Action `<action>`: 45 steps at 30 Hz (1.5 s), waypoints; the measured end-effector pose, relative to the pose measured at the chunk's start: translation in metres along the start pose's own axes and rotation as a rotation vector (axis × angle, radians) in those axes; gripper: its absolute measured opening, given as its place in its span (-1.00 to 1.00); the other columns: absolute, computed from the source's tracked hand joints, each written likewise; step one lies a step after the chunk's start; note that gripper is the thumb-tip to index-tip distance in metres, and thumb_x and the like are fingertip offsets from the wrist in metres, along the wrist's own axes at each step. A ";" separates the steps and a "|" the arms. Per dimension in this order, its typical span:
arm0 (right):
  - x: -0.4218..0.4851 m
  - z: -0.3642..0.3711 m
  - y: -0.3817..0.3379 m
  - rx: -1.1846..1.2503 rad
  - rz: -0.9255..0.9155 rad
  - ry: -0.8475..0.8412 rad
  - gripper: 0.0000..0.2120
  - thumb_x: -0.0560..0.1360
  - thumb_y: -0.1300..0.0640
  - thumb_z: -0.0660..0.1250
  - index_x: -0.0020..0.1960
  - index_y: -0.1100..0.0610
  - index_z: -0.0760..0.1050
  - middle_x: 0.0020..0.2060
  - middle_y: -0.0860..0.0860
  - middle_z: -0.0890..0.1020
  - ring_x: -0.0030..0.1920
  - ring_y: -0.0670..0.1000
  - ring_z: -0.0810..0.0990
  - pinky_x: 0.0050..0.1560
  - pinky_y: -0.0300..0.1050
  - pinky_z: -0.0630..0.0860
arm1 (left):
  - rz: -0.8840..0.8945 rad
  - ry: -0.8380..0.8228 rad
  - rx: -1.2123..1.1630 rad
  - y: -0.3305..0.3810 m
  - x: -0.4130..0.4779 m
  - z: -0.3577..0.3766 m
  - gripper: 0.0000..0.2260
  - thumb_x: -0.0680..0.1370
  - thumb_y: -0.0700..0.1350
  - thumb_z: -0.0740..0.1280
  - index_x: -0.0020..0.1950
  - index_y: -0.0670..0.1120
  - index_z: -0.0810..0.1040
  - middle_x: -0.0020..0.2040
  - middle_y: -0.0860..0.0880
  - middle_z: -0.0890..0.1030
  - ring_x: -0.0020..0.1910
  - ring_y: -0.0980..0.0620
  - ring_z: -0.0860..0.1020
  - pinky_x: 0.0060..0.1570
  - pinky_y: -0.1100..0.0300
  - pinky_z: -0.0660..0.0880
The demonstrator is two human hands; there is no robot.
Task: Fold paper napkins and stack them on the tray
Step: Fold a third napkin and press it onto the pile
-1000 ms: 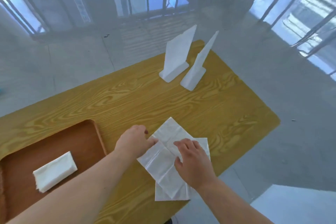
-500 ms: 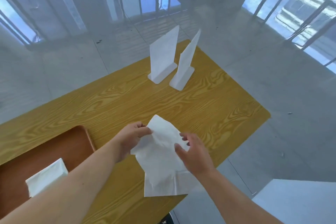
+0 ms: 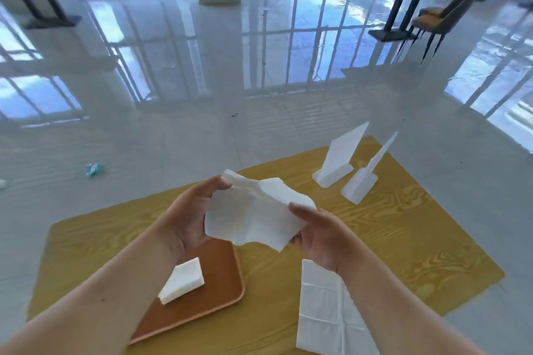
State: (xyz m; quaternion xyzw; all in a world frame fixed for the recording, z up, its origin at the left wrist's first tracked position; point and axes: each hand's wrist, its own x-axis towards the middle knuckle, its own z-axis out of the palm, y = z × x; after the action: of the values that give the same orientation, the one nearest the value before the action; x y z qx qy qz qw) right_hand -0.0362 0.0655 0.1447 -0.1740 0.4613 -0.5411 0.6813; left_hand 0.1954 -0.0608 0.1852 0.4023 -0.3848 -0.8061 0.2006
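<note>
Above the tray (image 3: 230,291), my left hand (image 3: 187,219) and right hand (image 3: 323,236) pinch one limp napkin (image 3: 256,216), unfolded. One folded napkin (image 3: 183,279) lies on the tray; another flat sheet (image 3: 323,308) waits just right.

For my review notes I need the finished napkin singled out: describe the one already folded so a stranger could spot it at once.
Start at the yellow wood-grain table and find the brown tray on its near left part. The folded napkin lies on that tray, a small compact white block. Unlike the sheet held in both hands or the flat one by the right forearm, it is thick, layered and inside the tray.
</note>
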 end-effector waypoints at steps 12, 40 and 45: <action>0.045 0.122 -0.026 -0.363 0.098 -0.072 -0.68 0.60 0.29 0.34 0.34 0.17 0.57 0.12 0.19 0.75 0.03 0.15 0.74 -0.04 0.07 0.69 | 0.159 0.295 0.228 0.035 -0.074 -0.113 -0.77 0.62 -0.01 0.40 0.11 -0.15 0.71 -0.09 -0.09 0.74 -0.17 0.02 0.70 -0.27 0.15 0.62; 0.044 0.163 0.008 -0.918 -0.049 -0.125 -0.48 0.50 0.26 0.48 0.40 -0.01 0.49 0.05 0.13 0.77 0.06 0.11 0.75 0.18 0.19 0.65 | 0.477 0.386 0.707 0.064 -0.067 -0.106 -0.69 0.50 -0.13 0.45 0.16 0.20 0.56 -0.01 0.04 0.64 -0.04 -0.04 0.63 -0.04 -0.03 0.57; 0.047 0.168 0.012 -0.439 -0.013 -0.132 -0.33 0.52 0.41 0.43 0.53 0.05 0.31 0.13 0.25 0.73 0.12 0.21 0.72 0.18 0.17 0.62 | 0.502 0.553 0.974 0.043 -0.071 -0.116 -0.42 0.44 0.21 0.49 0.41 0.11 0.44 0.33 0.11 0.41 0.35 0.08 0.40 0.36 0.03 0.34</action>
State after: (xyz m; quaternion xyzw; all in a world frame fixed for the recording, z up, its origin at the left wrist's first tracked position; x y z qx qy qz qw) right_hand 0.1078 -0.0169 0.2012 -0.3560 0.5212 -0.4198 0.6522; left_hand 0.3312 -0.0959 0.2103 0.5391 -0.7257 -0.3314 0.2700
